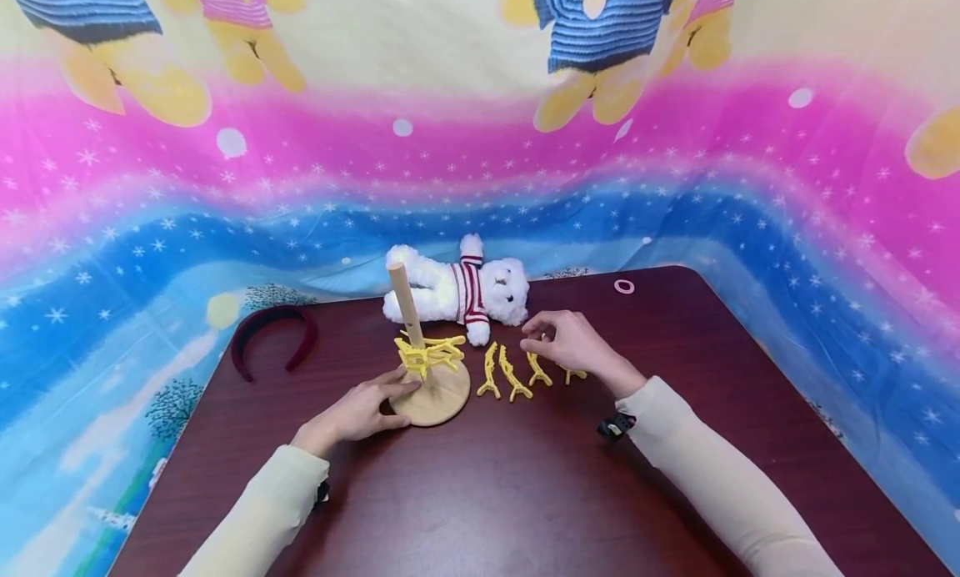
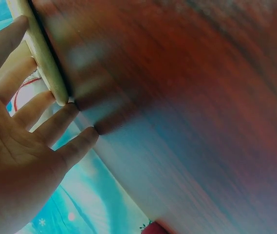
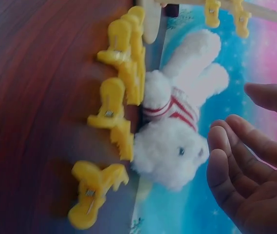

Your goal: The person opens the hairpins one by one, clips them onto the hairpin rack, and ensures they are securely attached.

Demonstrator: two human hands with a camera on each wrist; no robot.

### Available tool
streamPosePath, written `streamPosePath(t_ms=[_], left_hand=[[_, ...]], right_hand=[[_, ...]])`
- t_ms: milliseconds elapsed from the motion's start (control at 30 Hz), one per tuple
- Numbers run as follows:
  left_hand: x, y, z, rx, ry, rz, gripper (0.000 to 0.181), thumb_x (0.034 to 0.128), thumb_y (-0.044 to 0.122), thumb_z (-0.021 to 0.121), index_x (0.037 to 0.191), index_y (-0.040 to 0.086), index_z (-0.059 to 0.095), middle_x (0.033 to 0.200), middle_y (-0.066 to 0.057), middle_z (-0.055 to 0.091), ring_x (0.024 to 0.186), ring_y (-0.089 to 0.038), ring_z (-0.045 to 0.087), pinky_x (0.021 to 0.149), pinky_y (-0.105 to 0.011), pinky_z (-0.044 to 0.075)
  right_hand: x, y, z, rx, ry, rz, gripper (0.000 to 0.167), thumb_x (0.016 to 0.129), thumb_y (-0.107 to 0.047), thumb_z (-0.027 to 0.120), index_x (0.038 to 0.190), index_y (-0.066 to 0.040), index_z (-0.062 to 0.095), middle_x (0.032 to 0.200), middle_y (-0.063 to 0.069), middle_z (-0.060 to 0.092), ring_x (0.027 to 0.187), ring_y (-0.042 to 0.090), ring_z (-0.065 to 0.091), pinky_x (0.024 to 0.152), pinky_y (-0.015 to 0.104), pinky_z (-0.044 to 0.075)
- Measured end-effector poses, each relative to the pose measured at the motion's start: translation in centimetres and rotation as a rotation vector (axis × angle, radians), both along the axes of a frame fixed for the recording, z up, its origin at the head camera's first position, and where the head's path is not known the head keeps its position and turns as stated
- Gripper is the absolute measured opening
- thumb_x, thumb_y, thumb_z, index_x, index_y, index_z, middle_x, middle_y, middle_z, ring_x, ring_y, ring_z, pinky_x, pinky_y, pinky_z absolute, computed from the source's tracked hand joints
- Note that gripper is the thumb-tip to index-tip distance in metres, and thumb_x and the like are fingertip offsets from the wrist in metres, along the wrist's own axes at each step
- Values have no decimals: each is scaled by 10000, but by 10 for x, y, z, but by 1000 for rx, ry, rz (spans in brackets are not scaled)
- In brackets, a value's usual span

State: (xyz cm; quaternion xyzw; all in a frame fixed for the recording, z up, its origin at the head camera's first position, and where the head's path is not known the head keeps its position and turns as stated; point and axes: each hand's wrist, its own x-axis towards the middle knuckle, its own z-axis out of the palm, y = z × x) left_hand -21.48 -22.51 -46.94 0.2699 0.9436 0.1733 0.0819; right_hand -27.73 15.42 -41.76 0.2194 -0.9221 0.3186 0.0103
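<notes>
My left hand point(image 1: 363, 408) rests at the near left rim of a round wooden base point(image 1: 444, 402). Its fingers are fairly straight and touch the edge; in the left wrist view the fingertips meet the rim. From the base rises a wooden dowel point(image 1: 405, 302) with several yellow clothespins point(image 1: 431, 354) around its lower part. To its right, more yellow clothespins point(image 1: 510, 373) lie in a row on the table. Above that row hovers my right hand point(image 1: 573, 339), fingers loosely bent and holding nothing; in the right wrist view a gap separates it from the clothespins point(image 3: 110, 105).
A white teddy bear point(image 1: 442, 293) in a striped sweater lies behind the stand. At the table's back left is a dark red headband point(image 1: 273, 320), and at the back right a small pink ring point(image 1: 624, 287). Patterned cloth point(image 1: 480, 152) hangs around the table point(image 1: 480, 494).
</notes>
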Motion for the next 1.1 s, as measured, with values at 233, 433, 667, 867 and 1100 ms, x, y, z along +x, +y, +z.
streamPosePath(t_ms=[233, 433, 667, 867, 1100], left_hand=[[0, 0, 1, -5, 0, 1, 594, 910, 352, 726, 1453, 195, 544, 1572, -218, 388, 1353, -437, 492, 1057, -566, 441], [-1, 1, 1, 0, -2, 0, 594, 909, 353, 728, 1451, 192, 546, 1570, -222, 389, 1350, -441, 492, 1053, -569, 443], [-1, 0, 0, -3, 0, 4, 598, 905, 357, 732, 1452, 200, 546, 1577, -213, 383, 1356, -439, 486, 1055, -566, 442], [-1, 0, 0, -7, -14, 9, 599, 907, 350, 730, 1455, 198, 541, 1583, -205, 376, 1369, -428, 477, 1063, -561, 438], [0, 1, 1, -6, -18, 10, 600, 908, 356, 729, 1456, 202, 541, 1584, -200, 376, 1368, -426, 479, 1064, -559, 439]], right_hand=[[-1, 22, -9, -4, -22, -20, 258, 883, -322, 747, 1049, -126, 758, 899, -11, 742, 773, 112, 654, 698, 318, 522], [-2, 40, -20, 19, -38, -52, 255, 874, -332, 763, 1030, -130, 765, 901, -9, 747, 759, 109, 649, 686, 314, 523], [-3, 56, -35, 56, -66, -78, 195, 867, -310, 772, 983, -154, 765, 883, -16, 746, 714, 102, 623, 643, 298, 497], [-2, 63, -40, 95, -124, -103, 201, 860, -324, 771, 962, -150, 769, 842, -27, 740, 658, 107, 595, 631, 301, 475], [-4, 67, -48, 144, -177, -108, 218, 866, -357, 758, 931, -150, 770, 829, -33, 736, 660, 114, 588, 640, 299, 471]])
